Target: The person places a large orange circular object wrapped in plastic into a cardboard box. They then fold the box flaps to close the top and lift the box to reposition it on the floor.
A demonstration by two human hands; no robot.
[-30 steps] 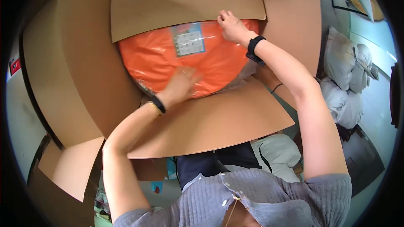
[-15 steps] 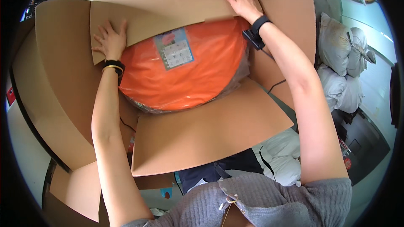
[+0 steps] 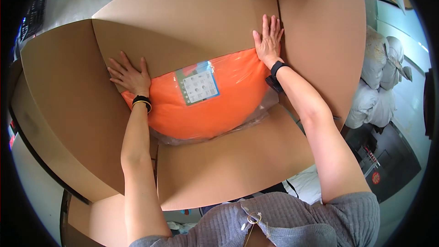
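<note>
Resting on the twelve-o'clock cardboard flap [image 3: 196, 27], the left hand [image 3: 131, 78] at ten and right hand [image 3: 269, 42] at one lie spread wide, gripping nothing; the plastic-wrapped orange bundle [image 3: 206, 116] sits at the dial's centre, within the open box [image 3: 320, 32].

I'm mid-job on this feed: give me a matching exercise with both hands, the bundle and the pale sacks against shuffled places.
1. Left hand
2. Right hand
3. Bundle
4. Pale sacks

A. At the far flap, near its right edge
B. Outside the carton, to the right
C. At the far flap, toward its left edge
D. Inside the carton

Pairs: 1-C; 2-A; 3-D; 4-B
</note>
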